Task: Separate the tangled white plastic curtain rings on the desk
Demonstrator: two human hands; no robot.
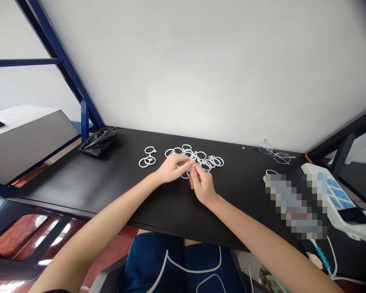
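Observation:
Both of my hands are over a loose heap of white plastic rings (201, 159) on the black table top (79, 181). My left hand (173, 169) pinches a white ring (183, 165) at the heap's near edge. My right hand (203, 185) grips the same ring or one linked to it, its fingertips close to my left fingertips. The fingers hide part of the ring, so I cannot tell exactly how it sits. A smaller group of linked white rings (148, 159) lies left of the heap, apart from both hands.
A crumpled black plastic bag (98, 142) lies at the table's back left corner. Eyeglasses (274, 154) and a white power strip (326, 191) are on the right, beside a pixelated blurred patch (293, 205). A blue metal frame (64, 69) rises at the left.

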